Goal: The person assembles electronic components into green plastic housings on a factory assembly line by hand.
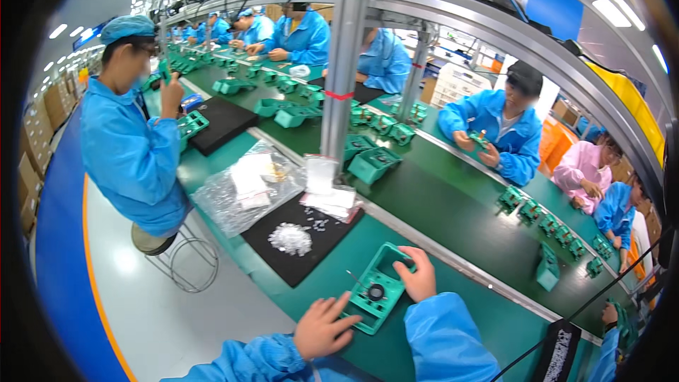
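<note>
A green plastic housing (382, 274) lies in front of me on the green bench, open side up, with a round black part like a small speaker (375, 292) and a thin wire inside. My right hand (419, 276) grips its far right corner, fingers over the rim and thumb against the wall. My left hand (325, 327) is spread with fingers apart at the housing's near left edge; the fingertips reach its rim, and I see nothing held. Beyond it, a heap of small clear pieces (290, 239) rests on a black foam mat (283, 266), with a few scattered beside it.
Clear plastic bags (244, 187) lie behind the mat. A metal post (343, 64) rises beside the conveyor belt (438, 212), which carries several green housings (375, 164). A co-worker (134, 141) sits at left; others work across the belt. A black strip (555, 354) lies at lower right.
</note>
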A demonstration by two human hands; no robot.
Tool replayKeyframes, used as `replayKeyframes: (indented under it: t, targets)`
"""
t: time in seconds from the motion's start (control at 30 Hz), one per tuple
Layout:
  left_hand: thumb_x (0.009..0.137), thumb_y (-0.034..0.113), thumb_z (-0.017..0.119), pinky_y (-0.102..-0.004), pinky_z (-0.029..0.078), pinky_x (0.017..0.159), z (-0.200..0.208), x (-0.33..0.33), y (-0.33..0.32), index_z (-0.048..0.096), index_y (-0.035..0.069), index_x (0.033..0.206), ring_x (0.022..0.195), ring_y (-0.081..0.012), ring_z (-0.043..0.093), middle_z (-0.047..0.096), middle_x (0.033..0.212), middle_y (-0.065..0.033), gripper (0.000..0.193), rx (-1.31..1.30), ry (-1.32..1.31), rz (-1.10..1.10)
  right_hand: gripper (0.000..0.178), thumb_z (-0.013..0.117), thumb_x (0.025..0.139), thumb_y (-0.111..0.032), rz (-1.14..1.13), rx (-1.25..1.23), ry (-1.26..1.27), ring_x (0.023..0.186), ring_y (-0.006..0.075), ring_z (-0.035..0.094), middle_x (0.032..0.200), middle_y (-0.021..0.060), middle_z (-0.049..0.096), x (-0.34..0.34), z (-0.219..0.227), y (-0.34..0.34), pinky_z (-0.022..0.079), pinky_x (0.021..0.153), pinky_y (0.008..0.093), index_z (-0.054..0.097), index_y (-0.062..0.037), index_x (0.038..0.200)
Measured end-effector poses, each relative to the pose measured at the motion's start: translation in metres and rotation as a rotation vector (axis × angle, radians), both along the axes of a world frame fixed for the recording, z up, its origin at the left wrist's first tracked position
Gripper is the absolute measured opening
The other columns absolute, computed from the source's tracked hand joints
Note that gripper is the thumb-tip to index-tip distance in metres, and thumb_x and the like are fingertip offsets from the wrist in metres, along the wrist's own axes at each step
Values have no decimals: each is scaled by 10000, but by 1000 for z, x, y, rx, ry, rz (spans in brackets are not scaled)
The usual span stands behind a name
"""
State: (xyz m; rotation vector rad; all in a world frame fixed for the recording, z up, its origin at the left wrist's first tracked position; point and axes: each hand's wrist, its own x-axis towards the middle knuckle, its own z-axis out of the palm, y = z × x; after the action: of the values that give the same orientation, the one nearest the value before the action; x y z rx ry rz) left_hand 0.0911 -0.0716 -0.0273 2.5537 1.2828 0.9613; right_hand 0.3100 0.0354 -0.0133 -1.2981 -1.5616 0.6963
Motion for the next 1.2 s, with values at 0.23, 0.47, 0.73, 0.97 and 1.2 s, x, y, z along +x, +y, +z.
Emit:
replayKeyframes:
  t: [0.23,0.47,0.73,0.97,1.2]
  targets:
    - [667,108,658,-383,400,864,22,-40,24,597,80,1002,1010,-319,508,558,1094,-128,342,34,-294,161,257,443,703,112,-21,-105,391,882,212,584,986,142,596,59,-11,-41,527,719,311,629,49,869]
    - [649,105,672,-367,411,687,14,-85,91,615,90,823,751,-270,506,548,841,-54,184,139,-11,567,262,428,683,115,-212,-23,385,880,202,587,963,144,612,94,-15,-64,502,760,300,618,55,852]
    - [648,96,660,-362,422,645,10,-81,104,616,87,670,705,-271,506,555,748,-47,50,129,17,607,245,443,692,98,-272,-3,417,870,167,576,947,116,626,85,-18,-68,464,769,270,622,28,844]
    - [709,83,620,-327,410,615,24,-66,95,584,69,685,676,-223,514,552,729,-39,46,125,-92,582,235,504,658,51,-303,176,68,923,229,559,984,114,598,85,-19,-74,423,808,290,627,-31,841]
    - [825,140,565,-221,383,684,54,39,-19,544,44,858,766,-92,484,535,837,-23,104,-1134,-1148,-446,211,686,669,-68,23,438,-244,743,237,588,828,80,600,-17,64,-153,465,627,321,624,-75,870]
